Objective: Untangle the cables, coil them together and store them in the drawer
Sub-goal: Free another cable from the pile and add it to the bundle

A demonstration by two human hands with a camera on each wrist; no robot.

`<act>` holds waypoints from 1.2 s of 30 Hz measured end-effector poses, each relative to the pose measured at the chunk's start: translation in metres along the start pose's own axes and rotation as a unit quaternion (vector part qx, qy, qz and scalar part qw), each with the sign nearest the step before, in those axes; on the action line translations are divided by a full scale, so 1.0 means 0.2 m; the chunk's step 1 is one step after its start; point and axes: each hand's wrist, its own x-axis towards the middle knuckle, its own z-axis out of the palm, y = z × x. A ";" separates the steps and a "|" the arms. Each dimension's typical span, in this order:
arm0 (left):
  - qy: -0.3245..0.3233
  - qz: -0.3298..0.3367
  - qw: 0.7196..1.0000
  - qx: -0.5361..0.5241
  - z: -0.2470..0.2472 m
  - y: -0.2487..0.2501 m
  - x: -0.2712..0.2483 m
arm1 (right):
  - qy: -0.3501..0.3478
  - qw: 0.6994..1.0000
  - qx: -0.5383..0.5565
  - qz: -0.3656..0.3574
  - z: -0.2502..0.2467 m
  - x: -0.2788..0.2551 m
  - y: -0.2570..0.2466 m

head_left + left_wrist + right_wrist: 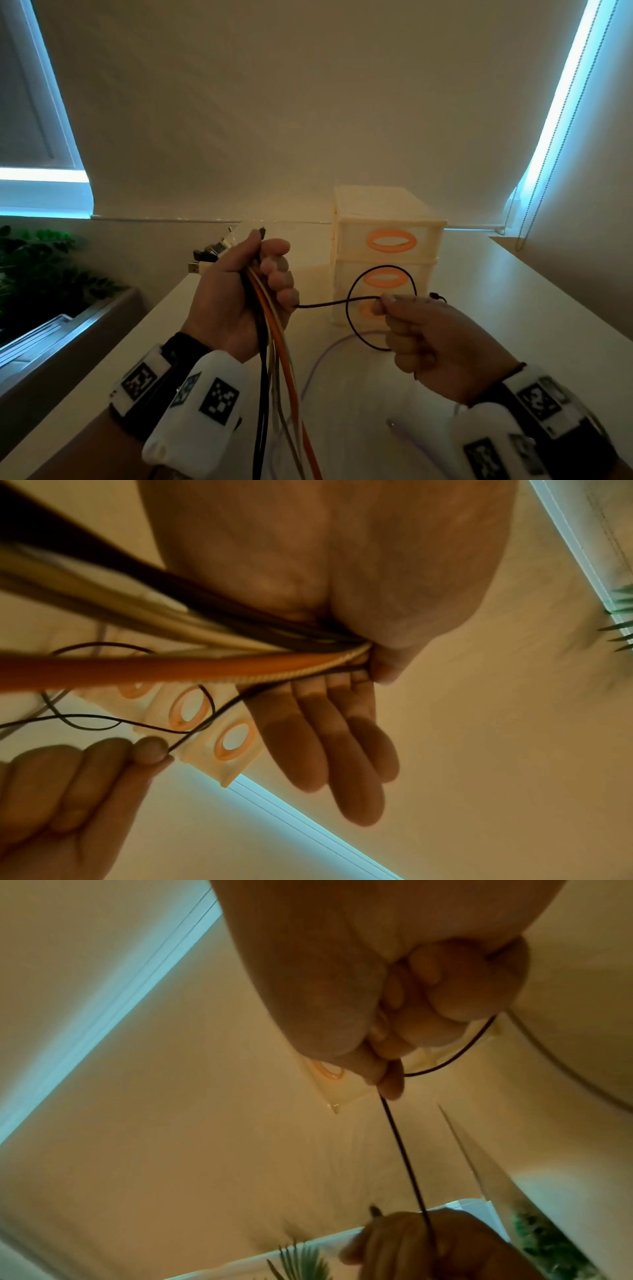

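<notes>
A: Thin black cable (329, 303) runs crosswise from the left hand (236, 294) to the right hand (424, 337), with one loop standing in front of the drawer unit (387, 255).
B: Grips?
A: Left hand clenched round the cable bundle (274, 342), plugs up, tails hanging down past the counter (513, 342) edge. Right hand pinches the thin cable at the loop's crossing.
B: Nearer the drawers?
A: Right hand. My guess is that the loop gets drawn out rightward, away from the bundle.
</notes>
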 end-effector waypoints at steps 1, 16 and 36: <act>-0.006 -0.008 1.000 0.016 0.00 -0.01 0.00 | 0.032 0.999 -0.012 -0.016 0.02 0.02 0.01; 0.049 -0.032 0.975 0.214 0.00 -0.10 0.01 | 0.044 0.904 -0.340 -0.254 0.38 0.04 -0.05; 0.057 -0.001 0.998 -0.016 0.01 -0.06 0.00 | 0.021 0.869 -0.463 -0.173 0.05 0.08 0.11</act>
